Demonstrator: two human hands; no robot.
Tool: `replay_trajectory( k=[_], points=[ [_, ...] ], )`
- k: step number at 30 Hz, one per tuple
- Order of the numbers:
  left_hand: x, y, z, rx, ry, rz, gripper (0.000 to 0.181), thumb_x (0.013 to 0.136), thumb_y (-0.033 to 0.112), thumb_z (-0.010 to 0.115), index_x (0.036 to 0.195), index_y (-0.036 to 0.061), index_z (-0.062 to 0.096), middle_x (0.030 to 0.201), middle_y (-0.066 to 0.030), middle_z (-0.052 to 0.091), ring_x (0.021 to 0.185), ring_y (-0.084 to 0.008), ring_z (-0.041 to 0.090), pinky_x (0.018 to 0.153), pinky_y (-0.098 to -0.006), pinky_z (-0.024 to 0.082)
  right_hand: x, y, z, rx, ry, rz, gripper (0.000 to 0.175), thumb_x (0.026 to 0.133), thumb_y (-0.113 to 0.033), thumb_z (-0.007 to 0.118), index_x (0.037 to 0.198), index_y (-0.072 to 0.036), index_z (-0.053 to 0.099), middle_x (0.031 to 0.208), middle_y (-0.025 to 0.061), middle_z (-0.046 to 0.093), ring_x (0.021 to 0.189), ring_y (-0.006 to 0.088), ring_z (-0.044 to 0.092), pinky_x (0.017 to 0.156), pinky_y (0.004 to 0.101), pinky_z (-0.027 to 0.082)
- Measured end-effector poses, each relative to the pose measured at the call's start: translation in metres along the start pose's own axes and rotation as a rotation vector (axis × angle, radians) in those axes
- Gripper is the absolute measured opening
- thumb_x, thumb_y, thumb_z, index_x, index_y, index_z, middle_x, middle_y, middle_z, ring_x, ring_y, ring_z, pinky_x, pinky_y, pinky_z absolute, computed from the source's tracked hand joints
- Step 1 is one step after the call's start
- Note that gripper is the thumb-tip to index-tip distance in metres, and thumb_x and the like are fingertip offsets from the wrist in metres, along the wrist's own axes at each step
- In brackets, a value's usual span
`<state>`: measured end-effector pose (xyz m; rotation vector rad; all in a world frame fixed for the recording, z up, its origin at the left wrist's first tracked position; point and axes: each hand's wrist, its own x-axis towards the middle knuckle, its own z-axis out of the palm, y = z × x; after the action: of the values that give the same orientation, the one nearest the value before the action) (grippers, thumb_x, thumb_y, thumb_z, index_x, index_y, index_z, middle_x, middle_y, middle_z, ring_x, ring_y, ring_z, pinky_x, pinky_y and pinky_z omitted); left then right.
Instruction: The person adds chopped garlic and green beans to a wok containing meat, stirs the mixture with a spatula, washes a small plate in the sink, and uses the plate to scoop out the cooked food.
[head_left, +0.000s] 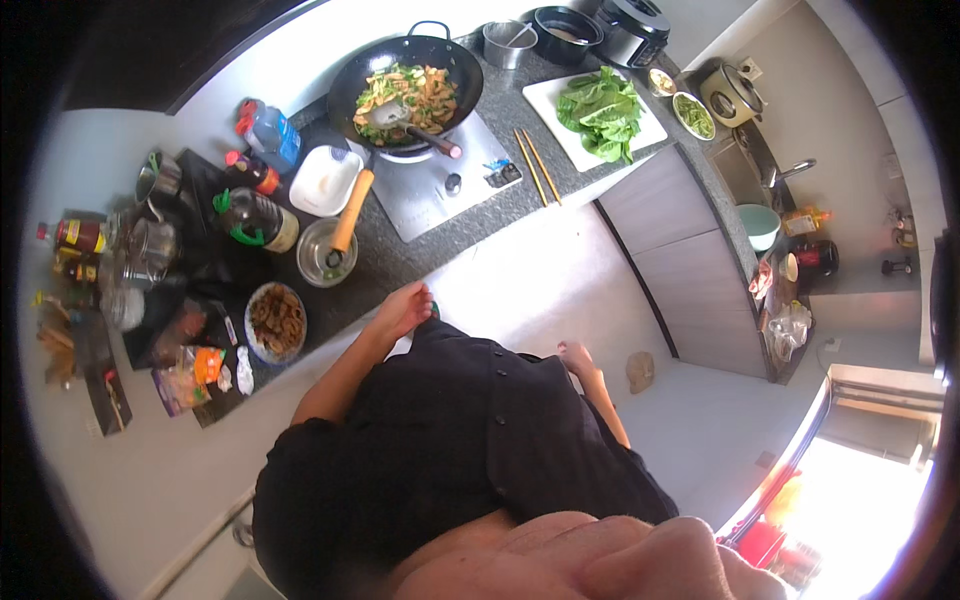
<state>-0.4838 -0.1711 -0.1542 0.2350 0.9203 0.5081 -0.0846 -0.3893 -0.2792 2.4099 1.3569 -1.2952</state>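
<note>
At the front edge of the counter, my left hand (406, 309) hangs loosely curled beside my dark shirt. A small green thing shows at its fingertips; whether I hold it is unclear. My right hand (578, 358) is low at my other side, its fingers partly hidden by the shirt. Ahead, a black wok (468, 75) holds stir-fried pieces with greens (431, 94), and a spatula (420, 135) rests in it. Beneath is a cooktop (420, 196). A plate of cooked meat (277, 322) and a metal bowl (304, 262) with a wooden-handled tool (352, 211) across it lie nearest my left hand.
Chopsticks (536, 166) and a white cutting board (583, 154) with leafy greens (600, 112) lie right of the cooktop. A white dish (322, 180), an oil bottle (255, 217) and several other bottles crowd the left. Cabinets (682, 240) and a sink (739, 169) stand right.
</note>
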Motion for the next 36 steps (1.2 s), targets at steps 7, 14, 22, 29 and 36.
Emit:
replay_trajectory(
  k=[7, 14, 22, 29, 36],
  points=[
    [0.031, -0.087, 0.057, 0.232, -0.227, -0.041, 0.016, 0.091, 0.022, 0.053, 0.09, 0.0081, 0.059, 0.077, -0.0014, 0.058, 0.064, -0.0112, 0.054, 0.059, -0.0266, 0.047, -0.051, 0.147, 0.058, 0.293, 0.0, 0.025, 0.035, 0.08, -0.022, 0.064, 0.112, -0.006, 0.063, 0.102, 0.0153, 0.068, 0.096, 0.0279, 0.066, 0.083, 0.0366, 0.051],
    [0.007, -0.126, 0.07, 0.218, -0.029, -0.003, 0.014, 0.091, 0.02, 0.053, 0.097, 0.0076, 0.059, 0.08, -0.0021, 0.059, 0.066, -0.0119, 0.055, 0.059, -0.0265, 0.047, -0.031, 0.205, 0.043, 0.356, -0.045, 0.078, 0.036, 0.08, -0.021, 0.065, 0.112, -0.006, 0.063, 0.101, 0.0138, 0.068, 0.094, 0.026, 0.066, 0.082, 0.0354, 0.051],
    [0.062, -0.055, 0.041, 0.049, 0.149, 0.188, 0.015, 0.087, 0.021, 0.057, 0.094, 0.008, 0.061, 0.08, -0.0046, 0.06, 0.065, -0.0138, 0.055, 0.057, -0.0289, 0.049, 0.022, 0.224, 0.009, 0.34, -0.047, 0.016, 0.036, 0.08, -0.02, 0.066, 0.112, -0.005, 0.063, 0.099, 0.0122, 0.069, 0.093, 0.0238, 0.067, 0.08, 0.034, 0.052],
    [0.13, 0.047, 0.006, -0.189, 0.265, 0.335, 0.013, 0.088, 0.021, 0.059, 0.089, 0.009, 0.062, 0.076, -0.004, 0.062, 0.065, -0.0148, 0.058, 0.057, -0.029, 0.05, 0.074, 0.226, -0.05, 0.268, -0.007, 0.0, 0.036, 0.079, -0.019, 0.068, 0.112, -0.005, 0.062, 0.098, 0.0103, 0.069, 0.091, 0.0214, 0.067, 0.078, 0.0327, 0.052],
    [0.184, 0.11, -0.037, -0.615, 0.581, 0.633, 0.016, 0.093, 0.021, 0.054, 0.1, 0.0061, 0.055, 0.082, -0.0109, 0.062, 0.063, -0.0187, 0.058, 0.053, -0.0333, 0.052, 0.074, 0.167, -0.127, 0.207, 0.015, 0.033, 0.036, 0.08, -0.02, 0.068, 0.111, -0.001, 0.062, 0.096, 0.0087, 0.069, 0.085, 0.0184, 0.067, 0.076, 0.0312, 0.052]
  ],
)
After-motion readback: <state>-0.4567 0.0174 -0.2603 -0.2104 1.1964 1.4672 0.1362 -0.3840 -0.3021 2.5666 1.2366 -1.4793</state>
